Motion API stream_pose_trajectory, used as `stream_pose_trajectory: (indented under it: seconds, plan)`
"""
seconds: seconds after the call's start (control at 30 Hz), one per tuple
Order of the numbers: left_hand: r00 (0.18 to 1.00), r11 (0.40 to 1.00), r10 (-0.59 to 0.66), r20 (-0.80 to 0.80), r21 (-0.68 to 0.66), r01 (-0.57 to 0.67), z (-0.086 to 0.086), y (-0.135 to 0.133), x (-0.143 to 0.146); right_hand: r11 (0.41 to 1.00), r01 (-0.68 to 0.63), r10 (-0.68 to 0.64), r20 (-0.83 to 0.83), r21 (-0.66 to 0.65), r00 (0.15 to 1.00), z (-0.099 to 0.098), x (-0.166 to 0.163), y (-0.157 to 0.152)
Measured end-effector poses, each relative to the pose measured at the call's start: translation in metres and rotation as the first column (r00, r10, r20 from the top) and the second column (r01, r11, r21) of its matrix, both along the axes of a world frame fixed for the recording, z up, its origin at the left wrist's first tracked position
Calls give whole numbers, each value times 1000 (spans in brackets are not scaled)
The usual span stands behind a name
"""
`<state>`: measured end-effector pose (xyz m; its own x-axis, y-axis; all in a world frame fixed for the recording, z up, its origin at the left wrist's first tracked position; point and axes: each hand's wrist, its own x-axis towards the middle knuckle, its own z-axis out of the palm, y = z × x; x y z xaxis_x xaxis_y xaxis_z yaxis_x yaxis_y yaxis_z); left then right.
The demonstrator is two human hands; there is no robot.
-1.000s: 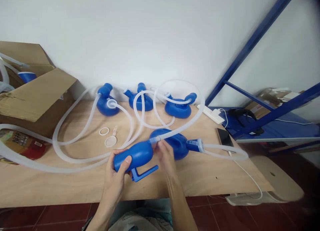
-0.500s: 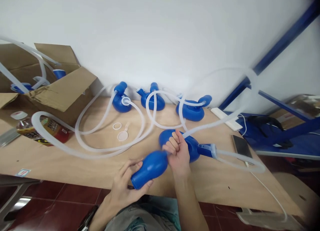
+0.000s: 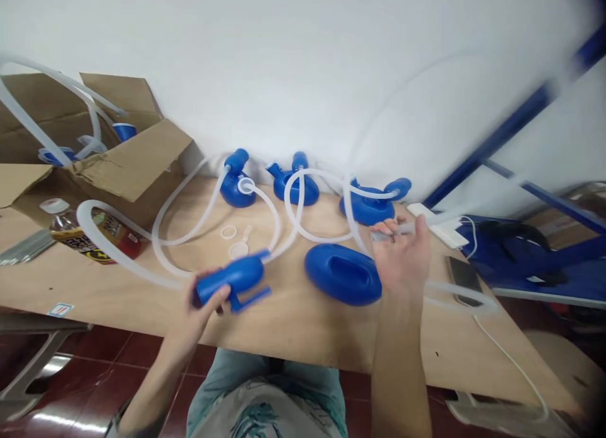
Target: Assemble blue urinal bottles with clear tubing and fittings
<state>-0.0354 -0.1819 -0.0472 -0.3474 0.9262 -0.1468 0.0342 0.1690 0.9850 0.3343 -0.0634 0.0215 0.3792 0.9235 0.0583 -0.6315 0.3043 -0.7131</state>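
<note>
My left hand (image 3: 206, 299) is wrapped round a blue plastic funnel-shaped piece (image 3: 237, 277) with a thin side arm, held over the front of the table. On the right, my right hand (image 3: 403, 255), palm up, pinches a translucent hose (image 3: 408, 228) close to its end; motion blurs it. Between my hands a blue plastic bottle (image 3: 338, 271) with a handle opening lies on the table, its right end hidden by my right wrist. A white ring (image 3: 228, 232) and a clear round cap (image 3: 238, 250) lie beyond my left hand.
Along the wall stand more blue bottles (image 3: 296, 187) with looping hoses (image 3: 163, 220). At left are an open cardboard box (image 3: 142, 154) and a drink bottle (image 3: 92, 239). A power strip (image 3: 438, 226) and a phone (image 3: 463, 277) lie at right, beside a blue metal frame (image 3: 511, 125).
My hands have moved apart: the left went left with the blue piece, now turned to show its side arm. My right hand moved right and up, carrying the hose off the blue bottle.
</note>
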Motion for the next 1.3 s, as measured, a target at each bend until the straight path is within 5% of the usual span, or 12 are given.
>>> stream_pose_trajectory:
  seconds: [0.1,0.27,0.43,0.53,0.63,0.73,0.83,0.9,0.97,1.13,1.3]
  plan:
    - [890,989,101,-444,138,-43,-5,64,-17,976,129,-88,226,-176,970,-14,-2,9]
    - [892,994,-58,-449,-111,8,-33,126,-25,958,176,-45,486,-226,873,-25,-15,-36]
    - [668,995,-75,-740,-103,-3,-44,135,-26,972,85,104,723,-220,683,-42,-1,-124]
    - [539,992,59,-840,109,62,-42,127,-14,955,85,193,810,-285,553,-65,23,-160]
    - [466,919,200,-862,330,217,-35,112,20,919,252,150,860,-303,488,-92,46,-172]
    - [371,855,258,-892,389,342,-23,95,74,860,510,-84,985,-4,150,-104,58,-164]
    - [334,804,196,-922,346,483,-12,87,130,805,447,-243,904,390,-351,-91,60,-142]
    - [359,727,85,-929,304,616,-8,89,160,823,344,-206,801,453,-562,-74,59,-124]
    - [344,619,-26,-938,256,743,-9,95,183,876,269,-134,739,400,-661,-59,59,-107]
    - [205,441,-189,-960,104,891,-25,114,213,968,179,-15,751,177,-660,-54,64,-75]
    - [265,467,-252,-931,123,876,-33,123,217,967,164,-127,927,195,-353,-73,73,-65]
